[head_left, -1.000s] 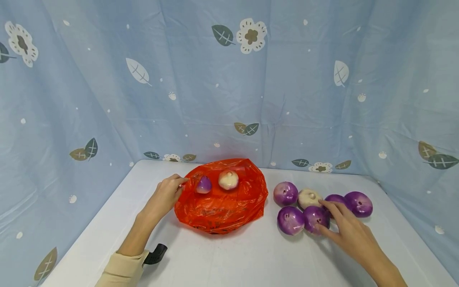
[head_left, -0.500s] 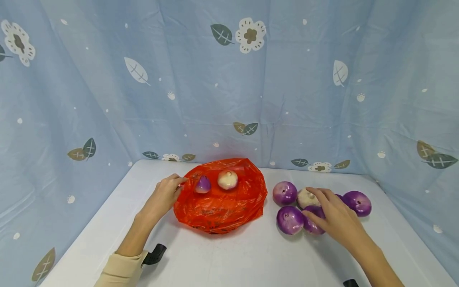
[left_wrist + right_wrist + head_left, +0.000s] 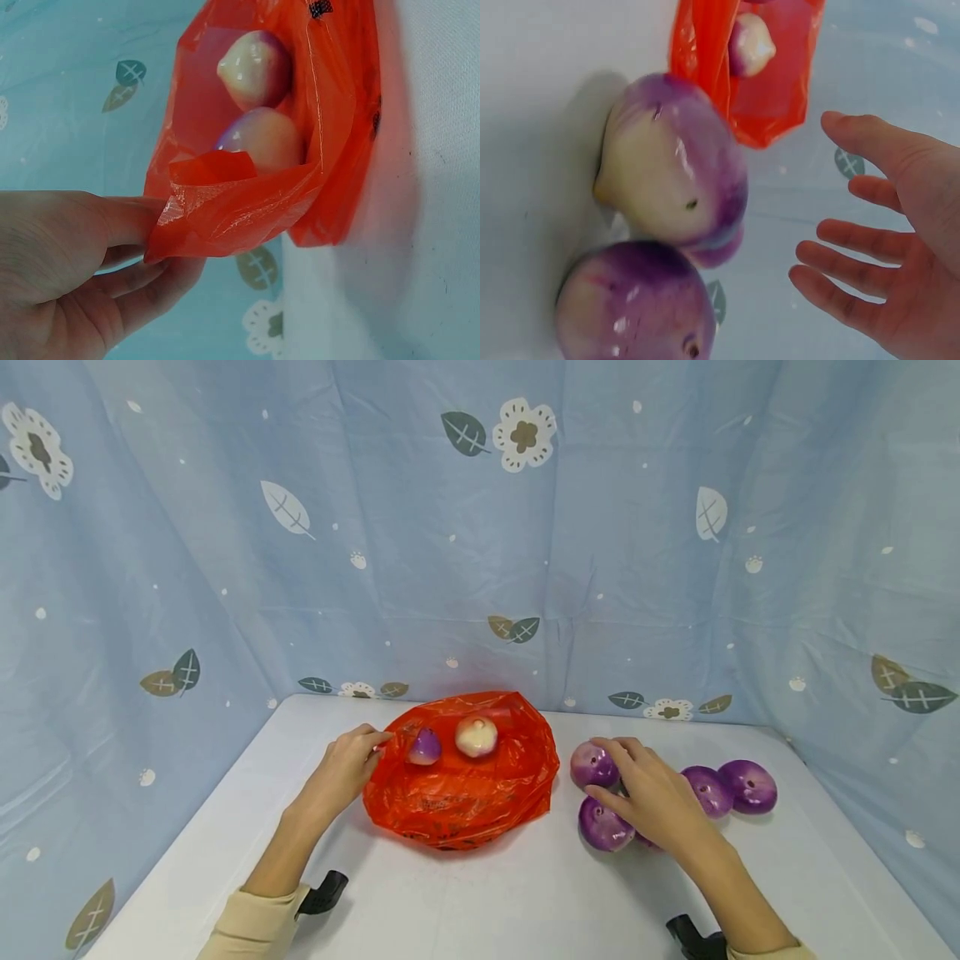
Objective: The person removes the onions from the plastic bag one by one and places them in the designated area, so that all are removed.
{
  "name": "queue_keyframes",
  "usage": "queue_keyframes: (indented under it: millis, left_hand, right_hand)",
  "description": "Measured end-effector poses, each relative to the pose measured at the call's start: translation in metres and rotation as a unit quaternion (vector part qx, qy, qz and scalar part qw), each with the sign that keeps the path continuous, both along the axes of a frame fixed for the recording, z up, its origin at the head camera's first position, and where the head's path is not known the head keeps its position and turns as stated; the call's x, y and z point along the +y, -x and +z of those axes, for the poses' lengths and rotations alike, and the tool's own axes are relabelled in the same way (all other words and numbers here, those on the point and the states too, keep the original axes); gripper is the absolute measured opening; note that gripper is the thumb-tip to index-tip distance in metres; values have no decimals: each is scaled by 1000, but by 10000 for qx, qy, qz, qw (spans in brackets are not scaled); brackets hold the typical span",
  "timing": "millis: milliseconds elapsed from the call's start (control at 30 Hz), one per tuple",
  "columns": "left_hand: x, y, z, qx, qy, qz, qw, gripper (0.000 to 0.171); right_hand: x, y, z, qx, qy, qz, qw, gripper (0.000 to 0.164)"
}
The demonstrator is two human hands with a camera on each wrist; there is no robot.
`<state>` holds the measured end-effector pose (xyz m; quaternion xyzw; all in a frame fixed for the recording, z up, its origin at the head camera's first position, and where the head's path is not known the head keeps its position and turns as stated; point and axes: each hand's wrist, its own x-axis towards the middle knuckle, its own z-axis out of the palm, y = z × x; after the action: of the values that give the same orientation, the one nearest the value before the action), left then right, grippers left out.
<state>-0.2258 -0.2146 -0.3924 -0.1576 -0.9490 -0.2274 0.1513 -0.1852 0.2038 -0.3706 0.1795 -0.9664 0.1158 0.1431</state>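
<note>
Left hand (image 3: 347,770): pinching the rim of the red bag (image 3: 480,810), best held steady. Right hand (image 3: 660,797): fingers spread, holding nothing, over purple bulbs (image 3: 604,827) right of the bag (round things; a wide grasp would suit). White table (image 3: 487,906): narrow gap between bag and bulbs, open foreground, curtain (image 3: 420,568) at back edge.

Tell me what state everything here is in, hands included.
Bag: open, wrinkled
Bagged onions: two showing, lying inside
Loose onions: on the table, some partly hidden
Left hand: pinching the bag's rim
Right hand: open, holding nothing, near the loose onions
Curtain: hanging, creased
</note>
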Motion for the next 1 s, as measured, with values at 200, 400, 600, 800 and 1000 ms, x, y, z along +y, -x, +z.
queue_keyframes:
  millis: [200, 400, 600, 800, 1000]
  left_hand:
    - [1, 0, 0, 104, -10, -80, 9999, 26]
    - [1, 0, 0, 83, -35, -61, 9999, 27]
    - [1, -1, -1, 59, -47, -54, 10000, 28]
    - [0, 0, -1, 59, -38, -47, 10000, 29]
    - [0, 0, -1, 45, -49, -19, 10000, 29]
  right_hand:
    - [-12, 5, -4, -35, 80, 56, 9999, 64]
    - [-22, 7, -8, -37, 144, 226, 9996, 64]
    - [-33, 9, -10, -187, 183, 300, 9992, 66]
    - [-48, 11, -11, -171, 152, 407, 9989, 66]
    - [-65, 16, -13, -346, 121, 460, 9983, 64]
